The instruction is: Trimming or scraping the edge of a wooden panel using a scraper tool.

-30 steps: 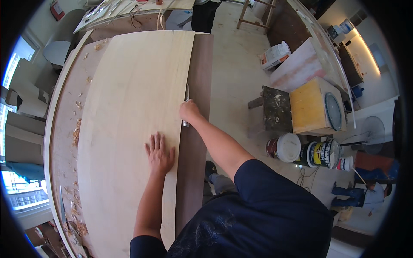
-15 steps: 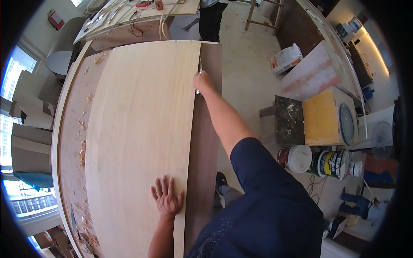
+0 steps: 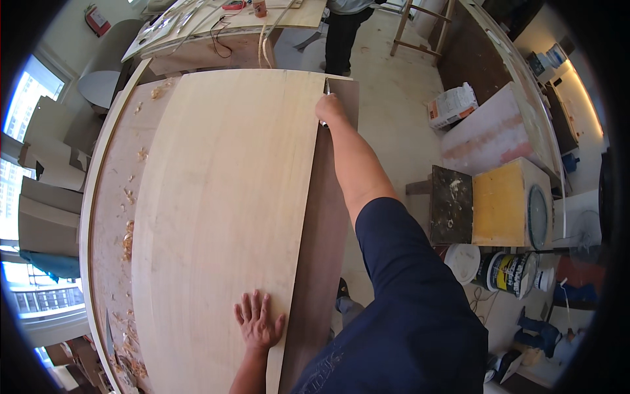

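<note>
A large pale wooden panel (image 3: pixel 216 171) lies on a pinkish board (image 3: pixel 111 190) that has a raised rim along its left side. My right hand (image 3: pixel 331 110) is at the far end of the panel's right edge, closed around a slim silver tool (image 3: pixel 327 87), largely hidden by my fingers. My left hand (image 3: pixel 258 323) rests flat on the panel near the right edge, low in the picture, fingers spread. Curled wood shavings (image 3: pixel 128 240) lie along the board's left strip, beside a long metal blade (image 3: pixel 109 331).
A cluttered worktable (image 3: pixel 216 20) stands beyond, with a person (image 3: pixel 341 36) beside it. At right are a sack (image 3: pixel 453 105), a yellow box (image 3: pixel 499 203), buckets (image 3: pixel 512 274) and cables. Another person (image 3: pixel 538 333) works at lower right.
My right hand has slid away from me along the panel's edge with the silver tool, to near the far end. My left hand appears lower in the picture, still flat on the panel.
</note>
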### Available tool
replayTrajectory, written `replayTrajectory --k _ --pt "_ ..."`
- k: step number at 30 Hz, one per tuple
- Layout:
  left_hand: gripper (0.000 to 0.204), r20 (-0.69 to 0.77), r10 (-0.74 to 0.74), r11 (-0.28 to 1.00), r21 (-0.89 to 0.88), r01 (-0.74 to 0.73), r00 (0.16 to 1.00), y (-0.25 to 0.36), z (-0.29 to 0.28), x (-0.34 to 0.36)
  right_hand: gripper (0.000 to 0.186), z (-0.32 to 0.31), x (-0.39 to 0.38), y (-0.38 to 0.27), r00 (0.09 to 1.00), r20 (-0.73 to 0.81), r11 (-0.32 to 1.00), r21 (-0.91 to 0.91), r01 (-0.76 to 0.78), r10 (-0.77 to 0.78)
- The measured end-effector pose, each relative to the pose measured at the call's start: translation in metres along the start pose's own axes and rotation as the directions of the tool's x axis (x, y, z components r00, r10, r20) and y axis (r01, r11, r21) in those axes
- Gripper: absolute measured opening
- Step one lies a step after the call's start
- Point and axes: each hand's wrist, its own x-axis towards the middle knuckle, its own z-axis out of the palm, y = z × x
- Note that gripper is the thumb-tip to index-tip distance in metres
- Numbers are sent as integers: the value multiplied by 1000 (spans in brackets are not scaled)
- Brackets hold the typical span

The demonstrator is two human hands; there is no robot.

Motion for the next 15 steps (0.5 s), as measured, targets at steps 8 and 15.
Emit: replayTrajectory --k 8,15 --pt "69 7 3 1000 10 -3 1000 0 1 1 37 -2 17 3 998 -9 991 -115 66 -67" --pt "69 -6 6 999 35 -6 1000 0 3 0 33 12 34 3 995 28 962 -257 96 -92"
